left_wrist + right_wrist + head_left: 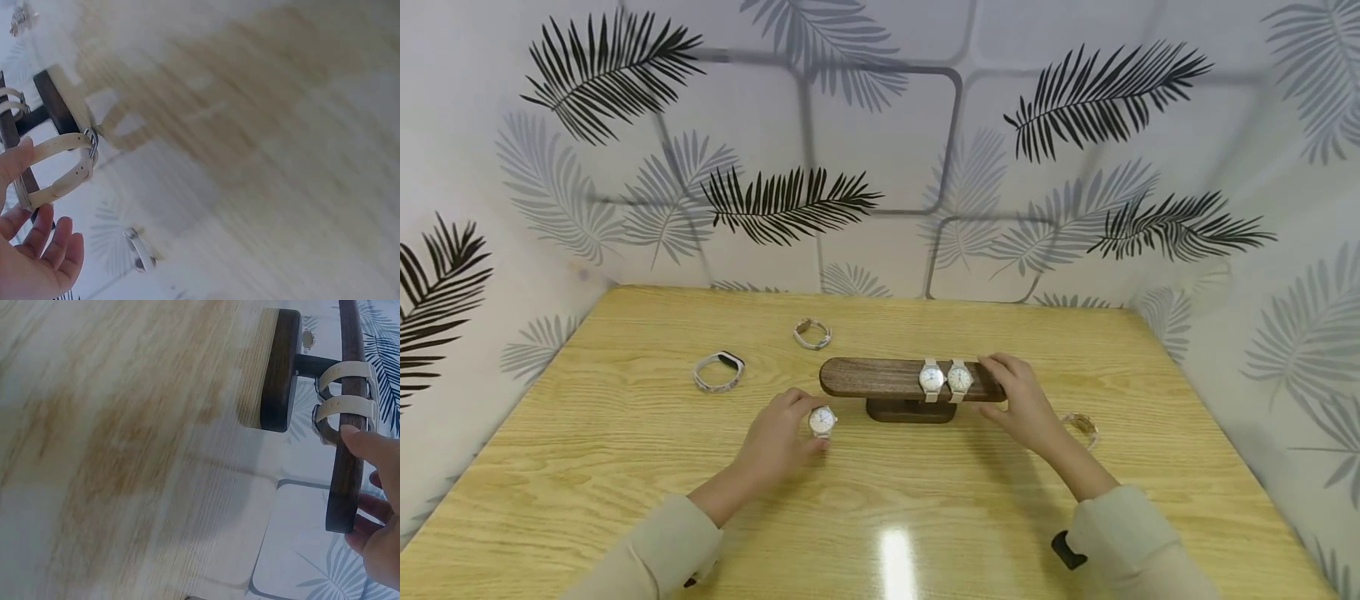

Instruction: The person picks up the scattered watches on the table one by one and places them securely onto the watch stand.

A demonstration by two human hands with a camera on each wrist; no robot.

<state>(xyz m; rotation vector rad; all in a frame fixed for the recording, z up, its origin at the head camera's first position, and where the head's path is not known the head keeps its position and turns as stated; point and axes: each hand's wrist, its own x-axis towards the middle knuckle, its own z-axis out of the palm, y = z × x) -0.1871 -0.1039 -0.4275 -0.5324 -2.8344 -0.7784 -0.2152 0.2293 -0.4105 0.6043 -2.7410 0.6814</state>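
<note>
My left hand (777,440) pinches a round-faced wristwatch (822,421) by its edges, just off the left end of a dark wooden watch stand (874,377). In the left wrist view, the pale strap (57,147) of that wristwatch forms a buckled loop. Two white-dialled watches, one (932,380) beside the other (959,379), sit around the bar right of its middle. My right hand (1024,406) grips the bar's right end; the right wrist view shows the thumb against the bar (345,494), close to the nearer watch strap (347,406).
On the wooden table (865,517), a band with a dark face (718,372) lies at the left. A pale-strapped watch (812,334) lies behind the stand's left end. A gold-coloured watch (1081,427) is beside my right wrist. Leaf-patterned cloth (880,150) rises behind the table.
</note>
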